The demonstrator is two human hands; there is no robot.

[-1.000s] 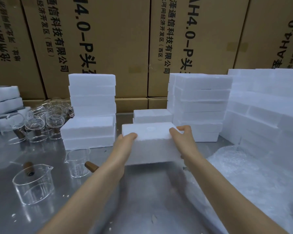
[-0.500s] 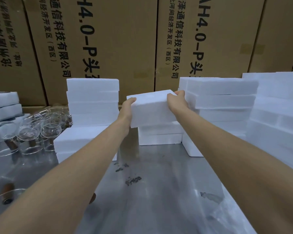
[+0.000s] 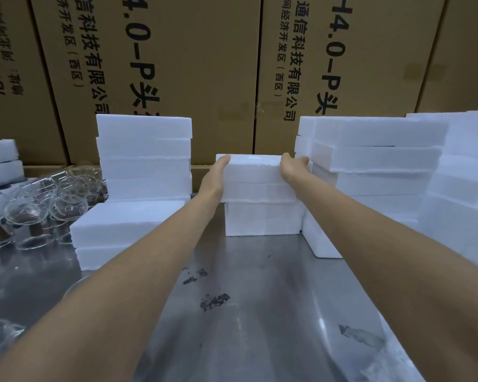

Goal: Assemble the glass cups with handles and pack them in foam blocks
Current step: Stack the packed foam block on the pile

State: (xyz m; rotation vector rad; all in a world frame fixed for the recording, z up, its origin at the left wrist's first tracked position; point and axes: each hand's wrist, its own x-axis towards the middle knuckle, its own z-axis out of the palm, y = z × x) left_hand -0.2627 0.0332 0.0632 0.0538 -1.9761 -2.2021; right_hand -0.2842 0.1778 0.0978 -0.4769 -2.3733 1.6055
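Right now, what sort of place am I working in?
Probably a packing bench in a warehouse: printed cardboard cartons line the back, stacked foam blocks crowd the steel table, and glass cups wait nearby.

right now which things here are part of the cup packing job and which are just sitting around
Part of the job:
- foam block, gripped by left hand and right hand
- middle foam stack under it
- glass cups

Just there:
- cardboard boxes
- metal table
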